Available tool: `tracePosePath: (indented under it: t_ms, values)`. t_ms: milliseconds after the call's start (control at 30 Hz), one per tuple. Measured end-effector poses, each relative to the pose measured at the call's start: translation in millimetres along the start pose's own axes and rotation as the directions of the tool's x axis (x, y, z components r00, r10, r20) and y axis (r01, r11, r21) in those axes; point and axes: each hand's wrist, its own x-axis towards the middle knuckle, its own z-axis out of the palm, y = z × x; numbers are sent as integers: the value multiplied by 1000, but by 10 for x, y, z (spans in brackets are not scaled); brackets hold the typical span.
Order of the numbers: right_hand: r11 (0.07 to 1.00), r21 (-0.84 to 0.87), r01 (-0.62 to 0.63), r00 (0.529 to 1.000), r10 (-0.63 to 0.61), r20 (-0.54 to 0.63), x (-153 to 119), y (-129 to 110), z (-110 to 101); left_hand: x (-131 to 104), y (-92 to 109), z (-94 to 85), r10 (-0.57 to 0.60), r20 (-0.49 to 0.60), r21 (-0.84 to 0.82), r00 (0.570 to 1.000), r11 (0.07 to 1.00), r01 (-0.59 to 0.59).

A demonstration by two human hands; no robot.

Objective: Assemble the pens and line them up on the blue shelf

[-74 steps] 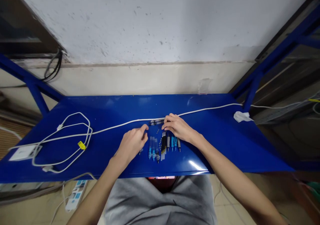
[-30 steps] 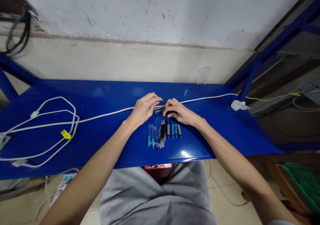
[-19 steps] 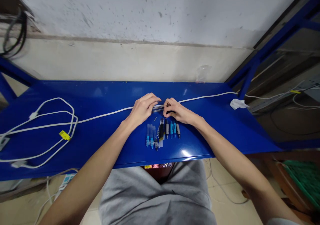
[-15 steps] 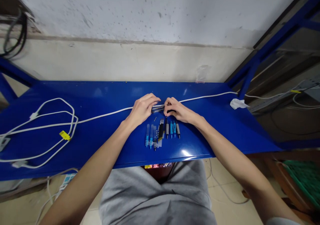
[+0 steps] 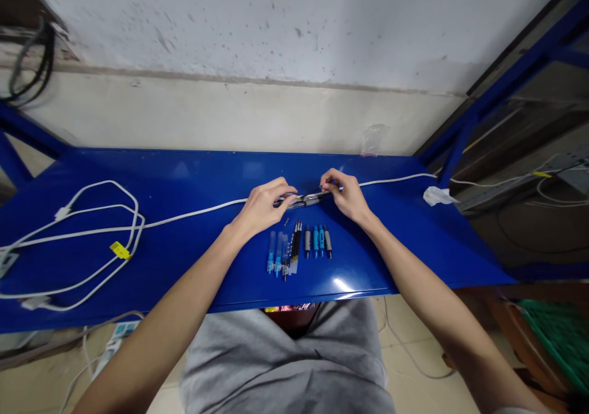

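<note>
Just behind the rows of pen parts, my left hand [image 5: 265, 207] is closed with thumb and fingers around the left end of a dark, slim pen. A pen with a grey grip [image 5: 311, 199] lies between my two hands, pointing right. My right hand [image 5: 346, 194] is pinched at its right end, a small dark piece showing at the fingertips; its kind is unclear. In front lie clear blue-ended barrels [image 5: 278, 253], black refills [image 5: 297, 241], tiny springs [image 5: 286, 222], and blue [image 5: 319, 242] and grey grip sections [image 5: 307, 242].
The blue tabletop [image 5: 193, 184] runs along a stained wall. A white cable [image 5: 202, 210] crosses it behind the pens, looping at the left with a yellow tag [image 5: 119, 250]. Crumpled tissue [image 5: 438, 195] lies at right; a clear plastic bag [image 5: 373, 139] leans against the wall.
My right hand has moved up and to the right, away from the grip sections. The grey-gripped pen now shows between my hands. My left hand has shifted slightly and its fingers have closed.
</note>
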Motion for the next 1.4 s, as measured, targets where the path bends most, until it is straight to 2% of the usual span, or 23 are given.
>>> tracePosePath:
  t_ms: [67,133,333,567,700,900,1067,1400]
  values:
    - [999,-33,-28,996,25,-84,-3,13,9,0,-8,7,-1,3,-5,1000,1000,1]
    - [997,-74,-31,993,23,-115,-4,18,8,0,-12,12,0,-3,-10,1000,1000,0]
    - [992,-128,-5,986,-16,-165,5,14,-24,-3,-29,16,21,-37,-28,999,999,-22]
    - [979,-205,10,984,-47,-173,6,-32,-62,4,-39,13,-19,-83,-33,996,999,17]
    - [983,-183,5,986,-35,-161,1,-46,-56,9,-36,7,-33,-66,-33,997,999,31]
    - [989,-147,0,974,-33,-225,9,-54,-53,11,-33,-3,-51,-45,-16,998,999,50]
    - [992,-129,-11,972,-20,-234,8,-37,-47,10,-33,-7,-51,-45,4,998,999,52]
    - [994,-103,43,971,-65,-228,-17,-104,9,9,-49,2,-85,21,71,996,994,83]
